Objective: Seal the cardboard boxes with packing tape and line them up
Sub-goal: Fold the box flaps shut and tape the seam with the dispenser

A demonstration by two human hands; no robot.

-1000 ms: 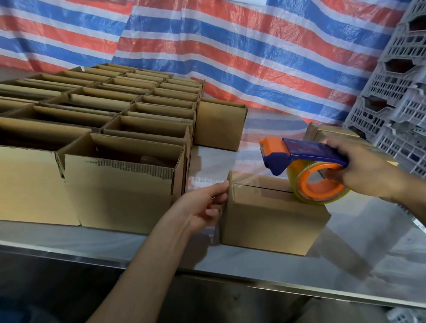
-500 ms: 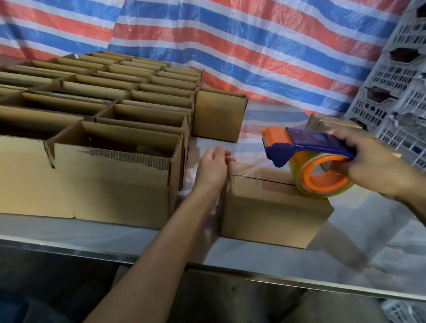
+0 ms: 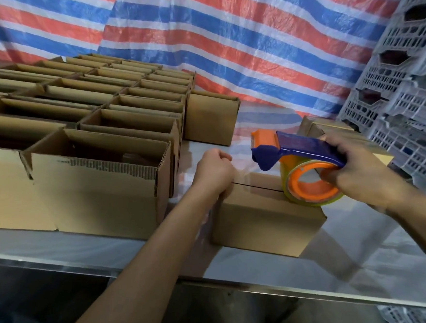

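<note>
Sealing is under way on the closed cardboard box (image 3: 265,223), which sits near the bench's (image 3: 350,267) front edge, just right of the rows of open boxes (image 3: 97,178). The right grip (image 3: 352,176) is clamped on the blue handle of the tape dispenser (image 3: 295,152), whose roll rests on the box top. A clear strip of packing tape (image 3: 245,175) runs back to the left end, where the left grip (image 3: 214,170) sits with fingers curled (whether they pinch the tape end cannot be told). Next, I judge, the dispenser must be drawn right along the seam (image 3: 255,187), then cut. The tape is barely visible.
</note>
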